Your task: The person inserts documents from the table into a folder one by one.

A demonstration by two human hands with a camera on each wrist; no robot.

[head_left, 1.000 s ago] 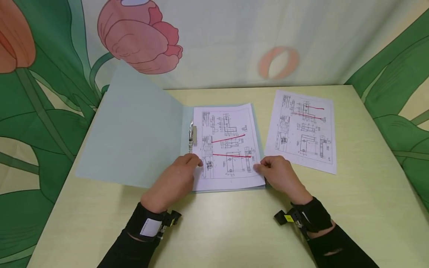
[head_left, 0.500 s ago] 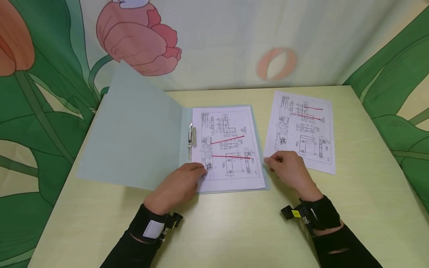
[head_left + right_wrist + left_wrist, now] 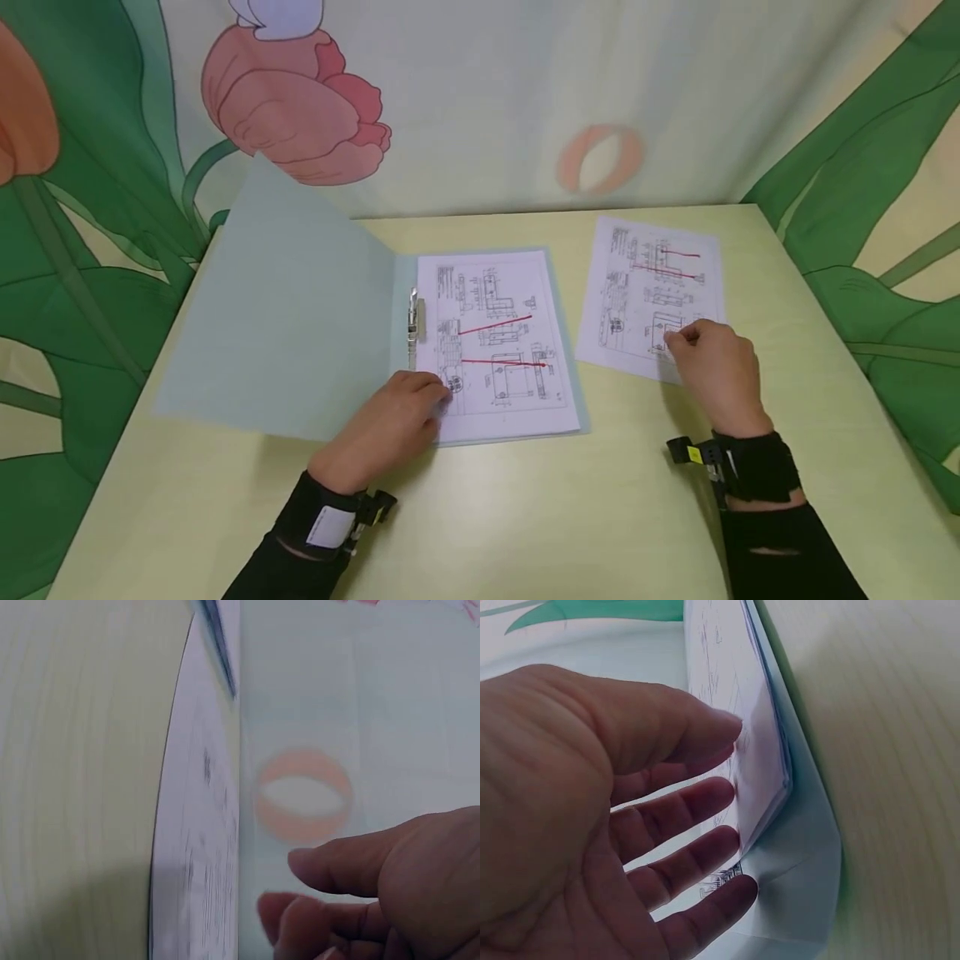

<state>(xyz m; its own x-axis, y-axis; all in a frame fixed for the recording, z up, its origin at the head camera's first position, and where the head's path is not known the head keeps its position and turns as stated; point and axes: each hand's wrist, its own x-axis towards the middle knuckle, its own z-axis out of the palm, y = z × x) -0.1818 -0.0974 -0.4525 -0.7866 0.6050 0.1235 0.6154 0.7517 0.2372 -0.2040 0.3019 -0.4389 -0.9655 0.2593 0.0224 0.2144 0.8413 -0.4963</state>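
Observation:
A light-blue folder (image 3: 281, 308) lies spread, its left cover slightly raised. On its right side is a stack of printed drawing sheets (image 3: 510, 287), the top one marked with two red lines. My left hand (image 3: 386, 429) rests with its fingertips on the stack's lower left corner; in the left wrist view its fingers (image 3: 697, 802) are relaxed and spread. My right hand (image 3: 716, 375) hovers over the lower right part of a loose drawing sheet (image 3: 618, 237). Its fingers hang loosely curled and hold nothing, thumb apart from the forefinger in the right wrist view.
A metal clip (image 3: 413, 317) runs along the folder's spine, left of the stack. Everything lies on a pale wooden table (image 3: 525, 517). Behind the table hangs a curtain (image 3: 480, 108) with printed flowers and leaves.
My right hand has left the stack's right edge and moved right, over the loose sheet. My left hand has slid slightly down, away from the clip. The stack's upper right edge now lies flatter.

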